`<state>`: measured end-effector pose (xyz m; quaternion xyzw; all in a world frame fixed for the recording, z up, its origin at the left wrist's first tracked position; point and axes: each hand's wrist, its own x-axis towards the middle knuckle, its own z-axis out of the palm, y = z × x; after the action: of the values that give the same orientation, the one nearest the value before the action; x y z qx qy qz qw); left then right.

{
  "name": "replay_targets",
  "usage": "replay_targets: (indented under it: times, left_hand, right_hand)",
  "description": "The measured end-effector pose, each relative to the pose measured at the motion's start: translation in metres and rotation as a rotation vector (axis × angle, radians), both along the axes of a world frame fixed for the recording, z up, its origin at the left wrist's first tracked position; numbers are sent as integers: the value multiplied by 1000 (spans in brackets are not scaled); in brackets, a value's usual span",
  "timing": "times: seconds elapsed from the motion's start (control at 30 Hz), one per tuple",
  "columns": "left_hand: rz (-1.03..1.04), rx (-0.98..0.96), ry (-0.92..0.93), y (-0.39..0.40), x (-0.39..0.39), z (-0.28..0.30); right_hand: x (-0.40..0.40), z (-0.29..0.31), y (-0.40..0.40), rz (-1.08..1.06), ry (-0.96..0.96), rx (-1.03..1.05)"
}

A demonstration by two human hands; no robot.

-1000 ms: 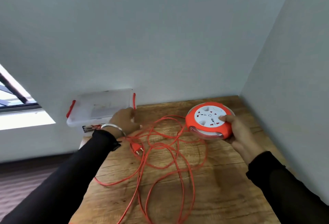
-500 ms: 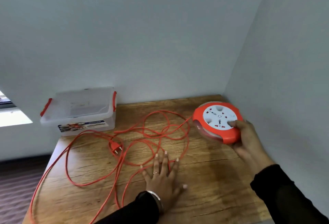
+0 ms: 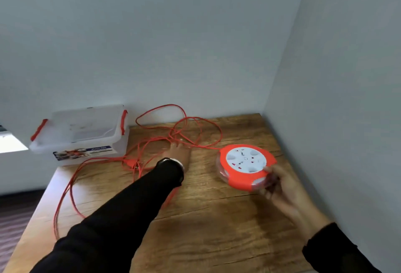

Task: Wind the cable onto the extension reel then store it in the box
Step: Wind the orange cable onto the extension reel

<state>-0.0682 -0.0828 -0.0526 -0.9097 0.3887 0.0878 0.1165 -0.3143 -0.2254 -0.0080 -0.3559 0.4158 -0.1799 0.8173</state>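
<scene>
Right hand (image 3: 282,188) fingers (image 3: 268,193) motion-blurred

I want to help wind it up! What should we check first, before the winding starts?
1. Right hand holds the reel: ok.
2. Left hand on the cable: ok, though whether it grips it: cannot tell.
3. Cable free of tangles: not ok, loops cross.
4. Whole cable on the table: not ok, some hangs off.
5. Plug loose: ok.
6. Box open: not ok, lid on.
</scene>
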Motion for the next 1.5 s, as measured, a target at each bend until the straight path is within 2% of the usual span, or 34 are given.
replay_targets:
  times: [0.1, 0.17, 0.2, 0.23, 0.3, 0.33, 0.37, 0.47, 0.57, 0.63, 0.7, 0.77, 0.87, 0.97, 1.03, 1.17, 1.23, 1.33, 1.4, 1.5]
  left_hand:
    - [82, -198, 28, 5, -28, 13]
    - [205, -558, 227, 14, -54, 11]
    - [352, -772, 458, 20, -68, 11]
    - [543, -977, 781, 25, -84, 11]
    - [829, -1163, 1414, 33, -114, 7]
    - [863, -1191, 1566, 37, -127, 1]
    - [858, -1225, 1618, 40, -138, -7]
    - [875, -1380, 1571, 51, -154, -24]
    - [855, -1425, 1518, 62, -151, -32]
    - [826, -1419, 1470, 67, -143, -35]
    - [806, -1399, 1436, 70, -134, -34]
    - [783, -1367, 1420, 72, -127, -33]
    - [692, -1316, 1425, 75, -119, -33]
    - [622, -1308, 1399, 76, -115, -32]
    - [590, -1330, 1384, 76, -114, -33]
    - [544, -1323, 1376, 76, -113, -36]
    - [531, -1312, 1377, 76, -112, -38]
    - [480, -1293, 1393, 77, -109, -40]
    - [462, -1276, 1416, 78, -107, -42]
    - [482, -1262, 1429, 77, -105, -41]
  right_hand:
    - [3, -1, 10, 70, 24, 55]
    - [5, -4, 15, 91, 27, 80]
    - [6, -7, 18, 102, 24, 88]
    - [7, -10, 22, 115, 19, 90]
    - [7, -20, 30, 151, 26, 81]
    - [6, -27, 36, 177, 40, 72]
    - [4, -34, 41, 202, 54, 67]
    - [-1, -52, 57, 278, 81, 17]
    - [-5, -61, 67, 290, 124, -218]
    - [-7, -62, 69, 264, 250, -545]
    - [-9, -60, 65, 285, 357, -1039]
    - [-6, -51, 58, 397, 311, -1522]
    - [9, -33, 47, 808, 214, -1924]
    - [25, -21, 36, 1108, 246, -2222]
    - [32, -11, 31, 1225, 261, -2335]
    - [47, 4, 25, 1471, 156, -2522]
    - [55, 8, 24, 1681, 119, -2468]
    - [61, 12, 24, 1855, 115, -2314]
    - [63, 13, 25, 1931, 174, -2232]
    - [66, 14, 33, 1958, 267, -2241]
